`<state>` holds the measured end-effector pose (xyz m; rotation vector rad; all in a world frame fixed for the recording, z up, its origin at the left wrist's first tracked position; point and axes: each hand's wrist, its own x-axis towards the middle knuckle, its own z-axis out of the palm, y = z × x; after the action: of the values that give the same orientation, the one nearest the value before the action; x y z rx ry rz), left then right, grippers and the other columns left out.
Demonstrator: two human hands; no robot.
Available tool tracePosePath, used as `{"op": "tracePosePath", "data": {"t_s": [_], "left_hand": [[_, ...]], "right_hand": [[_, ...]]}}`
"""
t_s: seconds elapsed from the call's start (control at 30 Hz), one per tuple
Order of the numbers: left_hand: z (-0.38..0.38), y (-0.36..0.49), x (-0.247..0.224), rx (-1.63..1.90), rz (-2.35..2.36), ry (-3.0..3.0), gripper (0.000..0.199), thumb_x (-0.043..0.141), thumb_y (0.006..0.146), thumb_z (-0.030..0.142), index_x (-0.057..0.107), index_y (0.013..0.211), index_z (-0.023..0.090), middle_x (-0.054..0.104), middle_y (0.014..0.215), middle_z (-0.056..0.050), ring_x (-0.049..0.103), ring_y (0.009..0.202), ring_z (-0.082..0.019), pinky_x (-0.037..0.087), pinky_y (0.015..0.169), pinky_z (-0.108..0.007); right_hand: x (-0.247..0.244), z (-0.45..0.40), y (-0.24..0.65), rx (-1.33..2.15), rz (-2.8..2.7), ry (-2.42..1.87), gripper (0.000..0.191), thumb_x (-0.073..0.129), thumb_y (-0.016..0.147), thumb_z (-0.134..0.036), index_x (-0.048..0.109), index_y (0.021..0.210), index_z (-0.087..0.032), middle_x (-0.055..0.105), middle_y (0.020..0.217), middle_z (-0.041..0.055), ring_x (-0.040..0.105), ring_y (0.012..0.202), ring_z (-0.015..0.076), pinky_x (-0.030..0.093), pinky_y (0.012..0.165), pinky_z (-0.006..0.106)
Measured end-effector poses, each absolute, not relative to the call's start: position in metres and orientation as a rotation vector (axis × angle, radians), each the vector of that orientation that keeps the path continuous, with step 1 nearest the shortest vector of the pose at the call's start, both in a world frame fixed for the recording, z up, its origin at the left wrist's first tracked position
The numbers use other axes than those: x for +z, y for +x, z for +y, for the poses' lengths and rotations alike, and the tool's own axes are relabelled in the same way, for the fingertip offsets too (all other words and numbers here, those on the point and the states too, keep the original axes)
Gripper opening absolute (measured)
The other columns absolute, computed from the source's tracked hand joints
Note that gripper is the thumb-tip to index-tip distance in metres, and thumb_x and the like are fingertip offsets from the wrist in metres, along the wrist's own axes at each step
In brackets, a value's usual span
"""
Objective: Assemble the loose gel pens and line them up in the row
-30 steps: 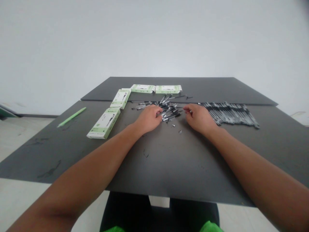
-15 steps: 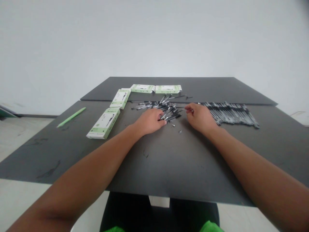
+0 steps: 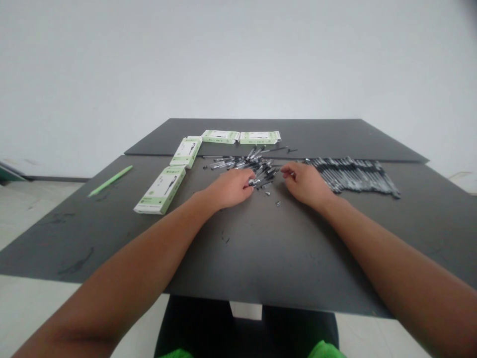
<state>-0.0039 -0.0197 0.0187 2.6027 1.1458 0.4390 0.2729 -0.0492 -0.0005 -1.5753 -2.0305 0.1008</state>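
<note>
Well, my left hand (image 3: pixel 234 188) curls part-open against the loose clear-barrelled pens (image 3: pixel 257 161); its hold I can't tell. They look light, stiff, slick, best pinched mid-barrel. My right hand (image 3: pixel 306 184), nearly closed, perhaps on something, sits beside the pen row (image 3: pixel 354 175).

The left hand (image 3: pixel 234 187) was at the near edge of a loose heap of pens (image 3: pixel 257 165) on the dark worktop (image 3: pixel 253 258). The right hand (image 3: pixel 303 183) was between that heap and a row of pens (image 3: pixel 356 175) laid side by side. Four green-and-white boxes (image 3: pixel 161 191) lay beyond and to the left, with a green pen (image 3: pixel 111 180) farther left.
</note>
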Motion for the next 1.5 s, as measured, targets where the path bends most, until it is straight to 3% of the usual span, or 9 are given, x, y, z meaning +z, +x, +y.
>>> {"op": "tracePosePath", "data": {"t_s": [0.3,0.47,0.63,0.73,0.9,1.0,1.13,1.33,1.5], "left_hand": [[-0.024,0.000,0.024,0.498,1.144,2.587,0.027,0.064,0.093,0.020,0.074,0.118,0.020,0.076,0.088,-0.005,0.067,0.075,-0.022,0.048,0.074,-0.034],[-0.024,0.002,0.021,0.663,1.111,2.417,0.023,0.067,0.090,0.022,0.072,0.112,0.021,0.073,0.082,-0.001,0.066,0.074,-0.019,0.047,0.069,-0.031],[-0.024,0.007,0.013,0.823,0.982,2.285,0.019,0.069,0.092,0.025,0.069,0.110,0.020,0.074,0.087,-0.001,0.068,0.078,-0.016,0.051,0.072,-0.029],[-0.029,0.012,0.011,0.823,0.947,2.248,0.018,0.070,0.093,0.026,0.069,0.110,0.020,0.075,0.091,-0.002,0.069,0.081,-0.016,0.054,0.075,-0.029],[-0.032,0.014,0.013,0.810,0.934,2.201,0.020,0.071,0.096,0.032,0.070,0.112,0.020,0.077,0.096,-0.004,0.071,0.084,-0.017,0.056,0.078,-0.031],[-0.023,0.008,0.014,0.873,1.038,2.230,0.015,0.065,0.099,0.030,0.073,0.107,0.019,0.079,0.095,-0.005,0.072,0.086,-0.018,0.054,0.079,-0.031],[-0.012,-0.002,0.016,0.735,1.277,2.324,0.008,0.069,0.090,0.022,0.076,0.093,0.019,0.079,0.089,-0.005,0.069,0.080,-0.019,0.049,0.073,-0.031],[-0.018,-0.002,0.019,0.460,1.348,2.377,0.023,0.079,0.088,0.041,0.078,0.082,0.019,0.078,0.082,-0.005,0.065,0.073,-0.019,0.042,0.068,-0.030],[-0.019,0.000,0.016,0.415,1.352,2.416,0.023,0.075,0.093,0.039,0.078,0.081,0.019,0.077,0.080,-0.005,0.063,0.070,-0.018,0.039,0.067,-0.031]], "right_hand": [[-0.001,-0.050,0.271,0.152,-2.002,-1.580,0.030,0.062,0.093,-0.017,0.082,0.114,-0.016,0.085,0.109,0.0135,0.078,0.098,0.0283,0.058,0.095,0.038],[0.005,-0.053,0.266,0.273,-1.888,-1.567,0.021,0.063,0.096,-0.028,0.081,0.099,-0.019,0.083,0.092,0.0077,0.073,0.084,0.0241,0.055,0.081,0.034],[0.011,-0.059,0.255,0.766,-1.610,-1.491,0.050,0.062,0.102,-0.061,0.075,0.078,-0.020,0.059,0.054,0.0002,0.050,0.051,0.0157,0.036,0.051,0.028],[0.010,-0.061,0.247,1.084,-1.382,-1.364,0.052,0.073,0.095,-0.069,0.071,0.077,-0.020,0.053,0.050,-0.0020,0.040,0.044,0.0115,0.026,0.044,0.024],[0.010,-0.060,0.239,1.247,-1.139,-1.186,0.041,0.087,0.084,-0.052,0.061,0.076,-0.021,0.071,0.074,0.0029,0.044,0.046,0.0085,0.025,0.039,0.021],[0.011,-0.058,0.241,1.204,-1.055,-1.168,0.032,0.080,0.088,-0.043,0.061,0.075,-0.021,0.067,0.070,0.0017,0.048,0.046,0.0100,0.028,0.038,0.022],[0.008,-0.053,0.245,1.176,-0.987,-1.201,0.022,0.070,0.087,-0.036,0.064,0.073,-0.020,0.067,0.069,0.0044,0.054,0.048,0.0132,0.037,0.038,0.025],[0.000,-0.050,0.245,1.226,-1.038,-1.186,0.021,0.068,0.085,-0.036,0.061,0.073,-0.021,0.072,0.070,0.0066,0.061,0.049,0.0163,0.043,0.041,0.028],[-0.001,-0.051,0.245,1.219,-1.094,-1.214,0.024,0.070,0.086,-0.038,0.061,0.072,-0.021,0.073,0.071,0.0066,0.062,0.050,0.0158,0.044,0.042,0.028]]}}
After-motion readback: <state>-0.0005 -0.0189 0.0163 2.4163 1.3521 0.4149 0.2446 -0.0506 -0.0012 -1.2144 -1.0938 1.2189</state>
